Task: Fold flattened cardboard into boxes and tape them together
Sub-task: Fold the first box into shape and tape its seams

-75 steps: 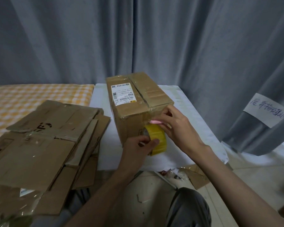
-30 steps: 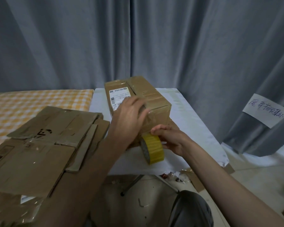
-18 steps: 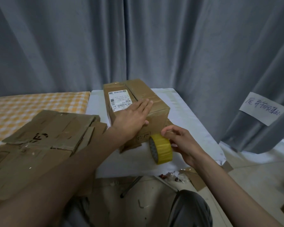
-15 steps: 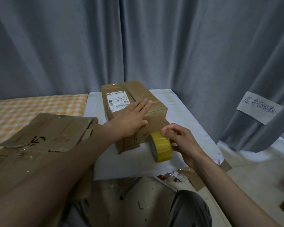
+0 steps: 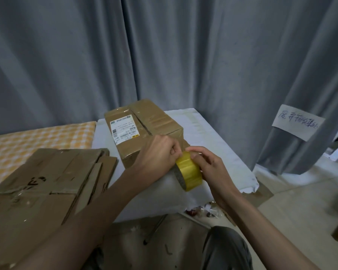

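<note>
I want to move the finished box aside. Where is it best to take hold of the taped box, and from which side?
Probably grip the box across its two long side walls, coming from above. It lies flat on the white table, long axis pointing away, its top is clear, and both hands and the tape roll crowd its near end.

My left forearm reached in from the lower left, crossing up toward the centre. My left hand point(image 5: 158, 152) was curled, its back facing me, with the fingertips bunched in a pinch at the top edge of the tape roll point(image 5: 188, 173). My right arm came in from the lower right, the wrist bent slightly inward. My right hand point(image 5: 209, 164) wrapped over the roll from the right, thumb on top near the left fingertips, the other fingers curved down its far side. Both hands nearly touched.
</note>
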The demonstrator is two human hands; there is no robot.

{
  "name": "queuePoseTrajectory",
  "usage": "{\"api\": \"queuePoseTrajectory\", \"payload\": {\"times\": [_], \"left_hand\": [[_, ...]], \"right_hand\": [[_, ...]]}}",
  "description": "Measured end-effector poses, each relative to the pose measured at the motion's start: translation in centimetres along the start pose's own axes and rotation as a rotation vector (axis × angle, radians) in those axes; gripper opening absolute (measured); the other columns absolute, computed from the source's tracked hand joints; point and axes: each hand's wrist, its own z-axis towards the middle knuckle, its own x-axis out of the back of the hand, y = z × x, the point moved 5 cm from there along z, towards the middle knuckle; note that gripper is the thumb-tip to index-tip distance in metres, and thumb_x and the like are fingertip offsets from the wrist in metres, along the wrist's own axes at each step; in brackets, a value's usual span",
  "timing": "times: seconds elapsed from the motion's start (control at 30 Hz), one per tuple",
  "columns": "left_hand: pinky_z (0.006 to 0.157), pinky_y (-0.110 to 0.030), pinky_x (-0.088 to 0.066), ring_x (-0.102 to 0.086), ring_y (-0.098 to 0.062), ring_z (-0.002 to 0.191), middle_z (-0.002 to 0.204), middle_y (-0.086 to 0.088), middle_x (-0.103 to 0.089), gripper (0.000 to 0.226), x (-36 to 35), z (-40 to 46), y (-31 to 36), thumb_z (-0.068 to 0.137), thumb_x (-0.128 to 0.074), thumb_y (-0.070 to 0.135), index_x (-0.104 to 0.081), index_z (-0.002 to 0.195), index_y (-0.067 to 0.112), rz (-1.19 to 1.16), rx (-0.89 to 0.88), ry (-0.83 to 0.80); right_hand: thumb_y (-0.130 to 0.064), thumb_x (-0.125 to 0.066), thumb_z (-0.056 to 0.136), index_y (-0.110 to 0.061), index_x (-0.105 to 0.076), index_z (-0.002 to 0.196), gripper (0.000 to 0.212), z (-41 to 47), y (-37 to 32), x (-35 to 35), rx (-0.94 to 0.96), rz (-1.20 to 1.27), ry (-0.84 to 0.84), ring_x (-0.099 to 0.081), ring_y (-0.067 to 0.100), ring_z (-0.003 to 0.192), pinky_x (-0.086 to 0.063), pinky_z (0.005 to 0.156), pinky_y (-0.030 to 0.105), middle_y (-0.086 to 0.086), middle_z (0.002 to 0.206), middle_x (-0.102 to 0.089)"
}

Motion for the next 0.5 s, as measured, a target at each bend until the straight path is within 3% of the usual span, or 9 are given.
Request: {"api": "queuePoseTrajectory", "payload": {"times": [0.07, 0.13, 0.27, 0.37, 0.5], "left_hand": [[0.076, -0.034, -0.05, -0.061, -0.012, 0.078, 0.078, 0.006, -0.067, 0.011, -0.4, 0.2, 0.2, 0.087, -0.061, 0.018, -0.071, 0.082, 0.021, 0.031, 0.029, 0.007], [0.079, -0.039, -0.049, -0.06, -0.018, 0.088, 0.087, 0.001, -0.068, 0.012, -0.9, 0.3, 0.5, 0.091, -0.057, 0.018, -0.068, 0.087, 0.019, 0.042, 0.034, -0.018], [0.081, -0.04, -0.046, -0.055, -0.021, 0.093, 0.093, -0.002, -0.065, 0.012, -1.1, 0.1, 1.0, 0.091, -0.053, 0.009, -0.064, 0.087, 0.012, 0.027, -0.02, -0.026], [0.081, -0.03, -0.042, -0.048, -0.013, 0.094, 0.092, 0.003, -0.062, 0.01, -0.9, -0.5, 1.6, 0.093, -0.056, 0.011, -0.062, 0.085, 0.015, -0.024, -0.064, 0.026], [0.074, -0.023, -0.037, -0.047, -0.007, 0.083, 0.084, 0.008, -0.062, 0.012, -0.4, -1.0, 2.1, 0.091, -0.062, 0.013, -0.065, 0.081, 0.016, -0.09, -0.107, 0.083]], "right_hand": [[-0.016, -0.063, 0.096, -0.037, -0.063, 0.124, 0.035, -0.2, 0.6, -0.5, -0.021, 0.006, -0.028, -0.065, 0.01, 0.105, -0.054, 0.087, 0.026, -0.01, 0.117, -0.069], [-0.011, -0.064, 0.095, -0.034, -0.056, 0.128, 0.042, -0.4, 1.1, -0.7, -0.039, 0.023, -0.022, -0.068, 0.013, 0.097, -0.055, 0.078, 0.023, -0.004, 0.112, -0.071], [-0.016, -0.062, 0.097, -0.039, -0.053, 0.116, 0.031, -0.7, 1.3, -0.3, 0.023, -0.065, 0.024, -0.067, 0.022, 0.091, -0.056, 0.079, 0.041, 0.005, 0.101, -0.072], [-0.016, -0.062, 0.096, -0.037, -0.051, 0.113, 0.029, -0.5, 1.4, -0.3, 0.054, -0.109, 0.04, -0.067, 0.027, 0.093, -0.056, 0.083, 0.052, 0.008, 0.104, -0.07], [-0.019, -0.062, 0.097, -0.026, -0.052, 0.102, 0.014, 0.0, 1.4, 0.3, 0.091, -0.112, 0.028, -0.061, 0.042, 0.089, -0.052, 0.077, 0.049, 0.026, 0.095, -0.063]]}}
